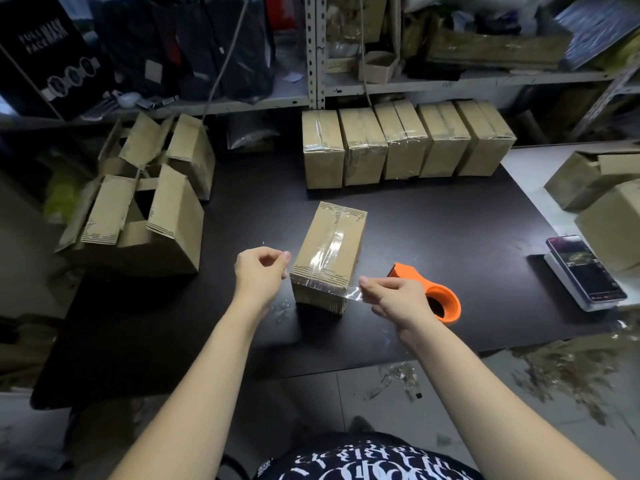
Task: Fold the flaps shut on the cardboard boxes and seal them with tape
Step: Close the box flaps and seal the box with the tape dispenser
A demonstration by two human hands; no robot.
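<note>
At the near end of the box (pixel 329 251), which stands lengthwise on the black table (pixel 450 216), a strip of clear tape (pixel 350 293) is stretched across the end edge. The left hand (pixel 259 271), just left of the box, pinches one end between thumb and forefinger. The right hand (pixel 393 299), just right of it, pinches the other end, with its remaining fingers curled.

The likely trouble is the strip itself. If one end lands first, it would probably go on skewed or wrinkled and leave a corner loose. Slack could let it fold onto itself, and tape clinging to the fingertips might lift again on release. Pressing down unevenly could also slide the box. The orange tape dispenser (pixel 441 299), just right of the box behind the right hand, sits where that wrist could knock it.

The box's flaps are shut under a long run of tape, so its contents are hidden. Left of the box, the open boxes (pixel 138 220) stand with flaps up and dark interiors, so what they hold cannot be told. Beyond the box, a row of five taped boxes (pixel 405 143) stands closed.
</note>
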